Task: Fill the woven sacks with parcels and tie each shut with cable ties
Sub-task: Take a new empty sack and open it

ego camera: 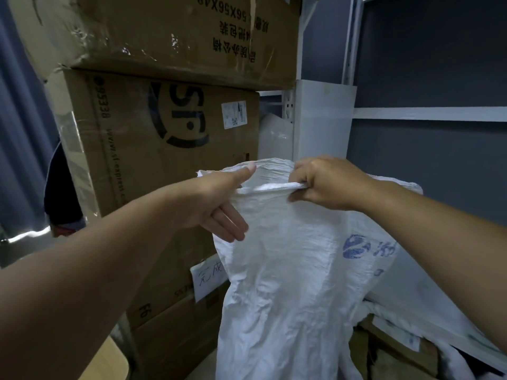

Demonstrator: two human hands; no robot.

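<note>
Both arms stretched forward, left hand [219,198] pinching the near rim of the white woven sack [288,270], thumb over, fingers under; right hand [321,182] curled tight round the bunched rim, sack hanging before stacked cardboard boxes [153,149].

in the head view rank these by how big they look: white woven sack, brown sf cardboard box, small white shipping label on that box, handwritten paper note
1. Brown SF cardboard box and white woven sack: both large and alike; the sack hangs nearer the camera, so unranked.
2. Handwritten paper note, partly hidden by the sack.
3. Small white shipping label.
</note>
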